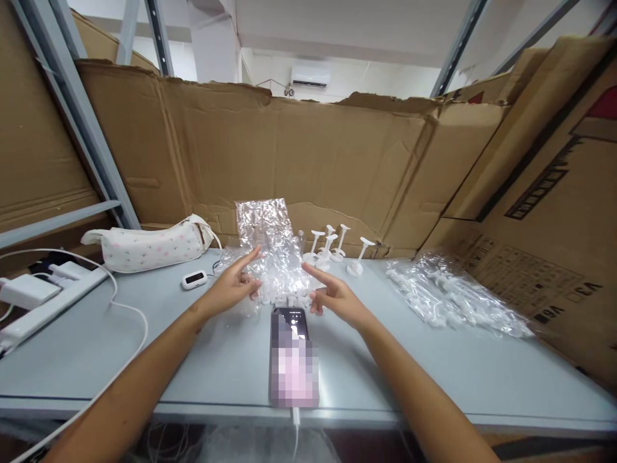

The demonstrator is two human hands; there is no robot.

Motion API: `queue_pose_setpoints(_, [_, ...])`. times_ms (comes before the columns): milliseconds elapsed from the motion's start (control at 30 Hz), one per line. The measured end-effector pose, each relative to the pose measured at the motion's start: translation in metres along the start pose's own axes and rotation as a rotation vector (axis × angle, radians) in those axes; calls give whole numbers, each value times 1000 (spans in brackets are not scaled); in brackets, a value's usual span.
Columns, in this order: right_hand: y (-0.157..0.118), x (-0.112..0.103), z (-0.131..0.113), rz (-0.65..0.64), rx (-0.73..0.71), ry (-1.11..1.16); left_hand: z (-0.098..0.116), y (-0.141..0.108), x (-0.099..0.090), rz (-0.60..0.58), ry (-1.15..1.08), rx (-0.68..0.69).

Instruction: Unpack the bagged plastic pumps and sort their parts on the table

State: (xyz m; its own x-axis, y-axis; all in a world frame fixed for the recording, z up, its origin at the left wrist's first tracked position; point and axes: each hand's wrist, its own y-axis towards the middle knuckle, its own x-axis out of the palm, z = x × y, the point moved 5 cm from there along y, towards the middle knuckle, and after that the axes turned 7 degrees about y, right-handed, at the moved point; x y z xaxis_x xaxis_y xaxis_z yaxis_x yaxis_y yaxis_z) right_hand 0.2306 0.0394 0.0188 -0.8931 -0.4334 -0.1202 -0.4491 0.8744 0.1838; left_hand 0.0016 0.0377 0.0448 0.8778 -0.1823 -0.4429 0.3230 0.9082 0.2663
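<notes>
My left hand (235, 283) is held over the left side of a crinkled clear plastic bag (270, 225), index finger stretched out and the others loosely bent, with nothing in it. Opposite it, my right hand (337, 299) points its index finger towards the bag's right side, its other fingers curled and apart, also holding nothing. Whether either fingertip touches the plastic I cannot tell. Small white pieces (292, 301) lie between the hands at the bag's near edge. Just in front of them rests a phone (294, 360), its screen partly blurred, with a cable plugged in.
Several small white stands (355, 263) are upright behind my right hand. Clear bags of white parts (448, 292) lie to the right. At left are a patterned pouch (154, 247), a small white device (194, 280), a power strip (53, 308) and a cable. Cardboard (299, 154) walls the back.
</notes>
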Motion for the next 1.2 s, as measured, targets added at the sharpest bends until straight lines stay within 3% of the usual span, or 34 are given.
queue_pose_setpoints(133, [-1,-3,-5,56,-37,10,6,-2,-37,163,10,12])
queue_pose_setpoints(233, [-1,-6,-4,77,-65,21,8,-8,-68,322,-122,53])
queue_pose_setpoints(333, [1,-10,2,87,-57,-34,-1,-17,-86,325,-151,0])
queue_pose_setpoints(433, [4,-17,9,143,-81,-178,-19,-29,-87,180,-10,-134])
queue_pose_setpoints(533, [6,-21,8,220,-196,-405,-41,-40,-81,-22,152,-275])
queue_pose_setpoints(600, [6,-22,6,275,-257,-604,-54,-45,-78,-97,211,-322])
queue_pose_setpoints(667, [6,-23,3,349,-296,-815,-64,-46,-80,-81,267,-336])
queue_pose_setpoints(733, [8,-21,1,395,-323,-984,-72,-44,-87,10,384,-327])
queue_pose_setpoints(867, [16,-14,10,299,-327,-1138,-81,-39,-97,157,690,-298])
queue_pose_setpoints(1000, [23,-9,23,216,-274,-1191,-85,-35,-92,110,757,-225])
queue_pose_setpoints(1200, [28,-6,23,208,-266,-1216,-82,-30,-81,62,787,-215])
